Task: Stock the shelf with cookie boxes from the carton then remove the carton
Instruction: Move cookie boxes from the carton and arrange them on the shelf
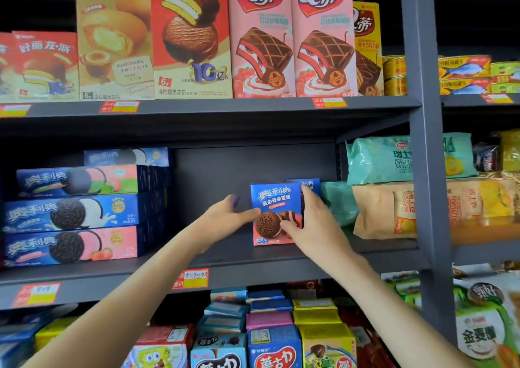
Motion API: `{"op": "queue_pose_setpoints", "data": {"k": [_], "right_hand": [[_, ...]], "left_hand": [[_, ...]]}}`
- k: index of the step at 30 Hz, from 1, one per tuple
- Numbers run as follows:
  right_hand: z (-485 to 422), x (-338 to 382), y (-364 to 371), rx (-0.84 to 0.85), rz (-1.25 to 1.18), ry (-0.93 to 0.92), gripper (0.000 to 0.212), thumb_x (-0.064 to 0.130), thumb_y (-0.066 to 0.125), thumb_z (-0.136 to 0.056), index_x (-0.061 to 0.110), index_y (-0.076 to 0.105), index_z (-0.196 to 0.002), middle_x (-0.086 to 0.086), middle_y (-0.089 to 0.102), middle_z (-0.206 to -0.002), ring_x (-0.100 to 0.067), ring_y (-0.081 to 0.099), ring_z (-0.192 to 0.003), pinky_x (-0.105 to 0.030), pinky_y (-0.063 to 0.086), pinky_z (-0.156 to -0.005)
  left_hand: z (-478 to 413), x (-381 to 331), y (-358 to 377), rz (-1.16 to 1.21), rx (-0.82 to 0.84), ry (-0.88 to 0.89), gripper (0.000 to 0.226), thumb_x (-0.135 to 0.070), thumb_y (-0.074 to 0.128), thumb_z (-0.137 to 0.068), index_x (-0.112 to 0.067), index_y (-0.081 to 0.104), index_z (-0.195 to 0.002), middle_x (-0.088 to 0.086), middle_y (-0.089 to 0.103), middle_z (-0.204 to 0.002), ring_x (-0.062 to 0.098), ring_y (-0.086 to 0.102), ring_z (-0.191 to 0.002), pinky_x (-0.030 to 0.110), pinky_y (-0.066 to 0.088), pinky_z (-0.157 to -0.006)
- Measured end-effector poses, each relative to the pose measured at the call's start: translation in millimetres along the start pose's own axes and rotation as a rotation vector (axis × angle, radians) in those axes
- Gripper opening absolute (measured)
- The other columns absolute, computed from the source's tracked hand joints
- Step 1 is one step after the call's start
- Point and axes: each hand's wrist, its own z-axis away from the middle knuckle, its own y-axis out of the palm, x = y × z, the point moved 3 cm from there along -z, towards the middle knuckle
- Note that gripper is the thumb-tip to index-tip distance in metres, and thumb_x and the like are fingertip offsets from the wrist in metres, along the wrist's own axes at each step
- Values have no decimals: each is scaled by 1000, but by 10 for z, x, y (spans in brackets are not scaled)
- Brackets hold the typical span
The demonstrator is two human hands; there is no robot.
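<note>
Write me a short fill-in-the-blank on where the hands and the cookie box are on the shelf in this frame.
1. The cookie box between the hands stands ____ on the middle shelf.
2. The left hand touches the box's ____ side.
3. The right hand holds its ____ edge.
4. The price tag on the shelf edge below the box is red and ____.
Missing words: upright; left; right; yellow.
</note>
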Motion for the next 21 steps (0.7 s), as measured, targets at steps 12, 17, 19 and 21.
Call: {"op": "queue_pose_setpoints", "data": {"k": [12,17,19,21], "right_hand": [[1265,1202,1231,-129,-308,-527,42,19,46,-86,-1,57,-121,-14,62,-117,-20,49,-112,-29,38,-99],[1959,1717,2084,183,-456,-585,40,17,45,-85,2,58,-119,-12,62,-112,-19,48,-107,-27,39,-93],[2298,1858,2463,335,-476,-606,39,18,45,-85,3,58,-119,-11,63,-112,-20,50,-108,-27,38,-91],[2674,1983,2859,488,-503,-620,39,21,45,-86,3,60,-117,-12,64,-111,-25,56,-107,-29,39,-90]], "left_hand": [[1836,865,-447,-343,-495,351,28,-22,44,-87,-15,67,-102,-4,68,-92,6,60,-82,14,43,-75],[2656,1811,-732,-399,-518,29,23,-15,50,-85,-11,67,-100,0,70,-88,8,59,-80,6,39,-71],[2994,2270,-760,-387,-509,-154,25,-19,48,-85,-14,67,-100,1,71,-88,14,65,-78,24,48,-73],[3376,2742,-774,-379,-522,-380,23,-22,49,-89,-14,67,-101,4,72,-90,23,66,-81,34,49,-72]]}}
